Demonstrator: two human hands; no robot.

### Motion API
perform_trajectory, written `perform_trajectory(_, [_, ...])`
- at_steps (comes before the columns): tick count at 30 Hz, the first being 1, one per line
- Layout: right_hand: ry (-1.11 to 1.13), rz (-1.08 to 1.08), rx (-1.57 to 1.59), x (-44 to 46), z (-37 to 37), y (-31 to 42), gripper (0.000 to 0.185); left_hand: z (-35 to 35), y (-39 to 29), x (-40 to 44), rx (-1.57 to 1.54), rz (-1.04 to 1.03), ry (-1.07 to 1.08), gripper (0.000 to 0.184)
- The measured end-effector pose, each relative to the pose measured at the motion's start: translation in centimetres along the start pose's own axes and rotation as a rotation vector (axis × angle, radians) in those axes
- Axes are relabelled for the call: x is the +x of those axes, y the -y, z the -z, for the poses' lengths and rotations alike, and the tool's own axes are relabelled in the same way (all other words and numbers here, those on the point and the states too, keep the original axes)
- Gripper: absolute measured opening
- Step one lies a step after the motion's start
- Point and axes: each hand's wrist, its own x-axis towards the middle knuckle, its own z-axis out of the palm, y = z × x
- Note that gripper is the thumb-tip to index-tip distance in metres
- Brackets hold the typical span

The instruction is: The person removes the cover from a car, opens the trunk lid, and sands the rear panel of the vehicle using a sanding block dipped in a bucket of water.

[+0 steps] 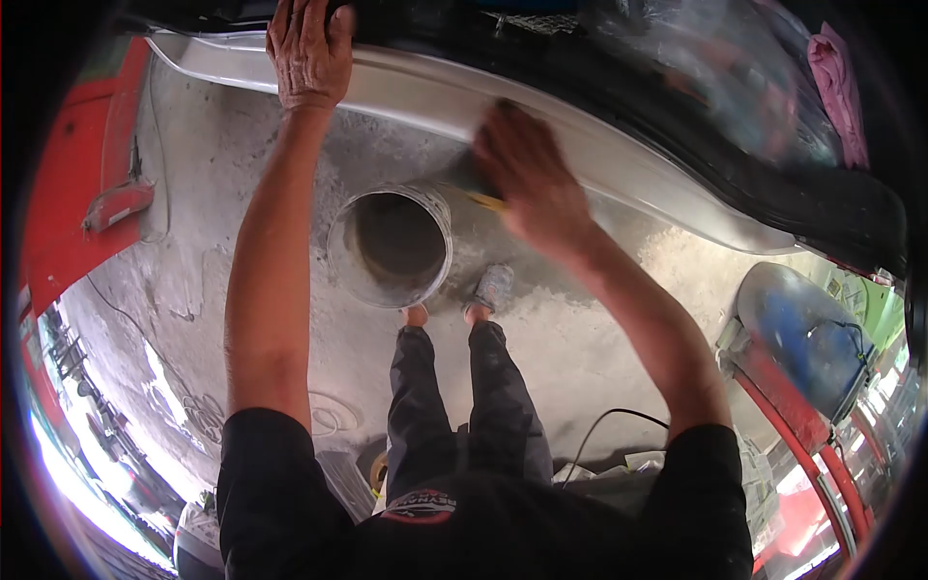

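My left hand (311, 56) lies with its fingers stretched forward over the dark upper edge (387, 31) of a vehicle body part. Beneath that edge runs a long silver-white panel (416, 94). Smeared by motion, my right hand (532, 174) is curled at the panel's lower side. A dark shape and a yellow strip (488, 202) show at its palm side; what they belong to is too blurred to name. Between my forearms a round bucket (340, 261) stands on the floor, with greyish contents or shadow inside.
Concrete floor (319, 358) lies around my feet, with a wet-looking patch near the bucket. Red bodywork (72, 184) rises at left. A red stand (788, 401) with a grey-blue rounded piece (802, 324) is at right. A pink cloth (836, 92) hangs upper right. Cables lie behind me.
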Motion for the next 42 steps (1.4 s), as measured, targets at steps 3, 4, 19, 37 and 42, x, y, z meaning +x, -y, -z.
perform_trajectory(3, [0.042,-0.058,-0.045,-8.7,1.3,-4.1,0.053,0.4,-0.3,0.2,-0.027,-0.015,0.003,0.047])
perform_trajectory(4, [0.052,-0.083,-0.111,-11.2,1.8,-4.9,0.053,0.5,-0.4,0.3,-0.027,-0.017,-0.001,0.046])
perform_trajectory(19, [0.006,-0.042,-0.068,-7.9,1.2,-3.4,0.053,0.1,0.0,0.0,-0.029,-0.016,-0.013,0.047])
perform_trajectory(37, [0.024,-0.113,-0.091,-11.0,3.3,-6.2,0.049,0.1,-0.2,0.2,0.012,-0.030,-0.001,0.046])
perform_trajectory(42, [-0.090,-0.013,-0.021,2.3,-1.2,1.4,0.055,0.4,-0.6,0.3,0.003,0.002,0.002,0.045])
